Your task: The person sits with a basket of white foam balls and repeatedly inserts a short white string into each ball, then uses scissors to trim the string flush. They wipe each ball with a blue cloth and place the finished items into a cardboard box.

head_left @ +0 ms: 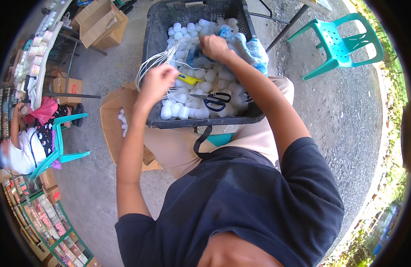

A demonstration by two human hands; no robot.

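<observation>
In front of me stands a black plastic crate full of small white rounded pieces. A loose bundle of thin white cords curves over its left side. My left hand is raised beside the cords, its fingertips pinched and blurred; what they hold is hidden. My right hand is closed over the pieces near a blue and white towel; its grip contents do not show. Between and below my hands lie a yellow tube and dark-handled scissors, both on the pieces.
An open cardboard box stands left of the crate, with more boxes at the far left. Green plastic chairs stand to the right and left. A person sits on the left one beside a loaded table.
</observation>
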